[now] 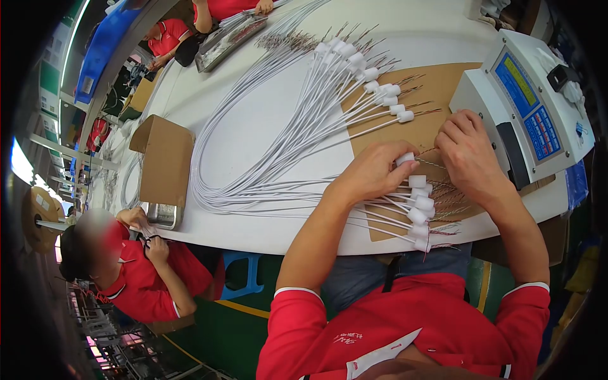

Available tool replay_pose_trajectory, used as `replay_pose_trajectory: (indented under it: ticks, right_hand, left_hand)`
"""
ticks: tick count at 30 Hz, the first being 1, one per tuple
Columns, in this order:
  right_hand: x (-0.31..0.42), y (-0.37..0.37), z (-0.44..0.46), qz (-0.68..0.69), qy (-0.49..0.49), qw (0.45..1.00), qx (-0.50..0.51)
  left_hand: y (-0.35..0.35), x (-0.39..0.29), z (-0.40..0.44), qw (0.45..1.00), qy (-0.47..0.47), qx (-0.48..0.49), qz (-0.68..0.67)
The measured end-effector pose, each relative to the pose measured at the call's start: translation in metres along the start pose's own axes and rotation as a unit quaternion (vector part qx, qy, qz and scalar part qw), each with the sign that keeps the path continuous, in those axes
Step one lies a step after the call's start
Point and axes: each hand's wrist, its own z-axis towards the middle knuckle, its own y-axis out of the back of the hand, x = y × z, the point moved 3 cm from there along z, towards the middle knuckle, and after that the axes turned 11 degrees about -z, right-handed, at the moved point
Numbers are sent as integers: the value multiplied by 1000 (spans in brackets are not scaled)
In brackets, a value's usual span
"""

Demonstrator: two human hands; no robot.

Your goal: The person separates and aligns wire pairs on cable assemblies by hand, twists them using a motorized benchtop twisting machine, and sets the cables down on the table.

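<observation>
My left hand [376, 170] pinches a white cylindrical cap [405, 159] on the end of a white cable, over the cardboard sheet [370, 139]. Thin twisted wires run out of this cap toward my right hand [467, 152], whose fingers are closed together around the wire tips. Below my left hand lie several white cables with white caps [417, 182] and loose twisted ends. A larger bundle of white cables [278, 136] curves across the table, with its capped ends [354, 60] fanned out above my hands.
A white device with a blue panel [527, 88] stands at the right. An open cardboard box [166, 166] is on the left, beside a co-worker in red [158, 278]. A metal tray [231, 43] and other co-workers are at the far end. A blue stool [242, 275] is below the table edge.
</observation>
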Motion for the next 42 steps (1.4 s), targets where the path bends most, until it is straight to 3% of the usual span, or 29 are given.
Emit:
replay_pose_trajectory:
  ticks: [6, 10, 13, 16, 19, 22, 23, 24, 26, 29, 32, 35, 38, 39, 42]
  right_hand:
    - [-4, 1, -2, 17, -19, 1000, 18]
    - [-17, 15, -7, -101, -27, 994, 38]
    - [-31, 16, -16, -189, -6, 981, 50]
    - [-42, 10, -20, -205, 5, 976, 69]
    - [-45, 8, -18, -181, 28, 981, 62]
    - [-46, 8, -15, -151, 32, 982, 105]
    - [-46, 7, -14, -153, 28, 981, 117]
    - [-46, 7, -13, -153, 23, 982, 108]
    - [-45, 9, -15, -156, 12, 983, 94]
    - [-36, 22, -14, -109, 8, 992, 67]
    - [-10, 40, -13, 29, 24, 996, 78]
    - [27, 39, -14, 207, 36, 972, 108]
    - [48, 25, -24, 244, 47, 963, 105]
    - [48, 21, -24, 269, 46, 943, 191]
    - [47, 20, -23, 271, 24, 952, 139]
  left_hand:
    - [0, 3, -2, 1000, 12, 19, -10]
    - [4, 2, -3, 999, 51, 9, -16]
    - [4, -3, -3, 1000, -1, 10, 12]
    - [4, -11, -3, 998, -28, 12, 52]
    - [5, -12, -3, 999, 11, 0, 44]
    - [5, -5, -8, 994, 41, 91, -45]
    - [6, -13, -12, 981, 41, 175, -68]
    - [5, -20, -12, 970, -30, 224, -89]
    - [4, -23, -13, 984, 52, 150, -80]
    - [13, -3, -3, 992, 3, -81, 94]
    - [21, 18, -1, 952, -67, -193, 229]
    - [23, 35, 0, 912, -105, -242, 315]
    - [25, 47, 2, 895, -55, -228, 378]
    - [25, 49, 2, 896, -51, -221, 382]
    - [27, 49, 6, 909, -58, -219, 350]
